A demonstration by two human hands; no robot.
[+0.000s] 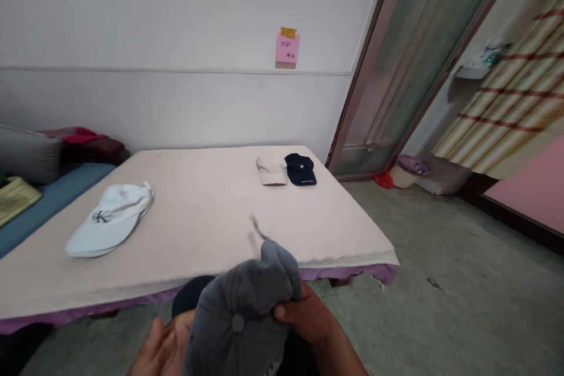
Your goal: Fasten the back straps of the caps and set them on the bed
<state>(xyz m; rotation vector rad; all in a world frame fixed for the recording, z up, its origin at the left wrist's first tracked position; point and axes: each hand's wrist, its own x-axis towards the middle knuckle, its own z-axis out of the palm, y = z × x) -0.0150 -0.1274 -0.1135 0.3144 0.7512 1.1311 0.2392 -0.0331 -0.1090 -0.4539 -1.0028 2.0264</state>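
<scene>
A grey baseball cap [247,299] is held low in front of me, its crown and top button facing up and a thin strap end sticking out at the far side. My right hand [308,314] grips its right edge, thumb on top. Against the cap's left side lies my left hand [165,343], palm up with fingers apart; part of it is hidden behind the cap. On the bed, a white cap [114,217] with a "K" logo sits at left. A beige cap [272,170] and a navy cap [302,169] lie side by side near the back right.
The caps lie on a bed-like surface with a pale cover [202,188]. At far left are a grey cushion [26,153] and dark red cloth. A pink note [287,48] is taped to the wall. A bin [409,171] stands by the sliding door.
</scene>
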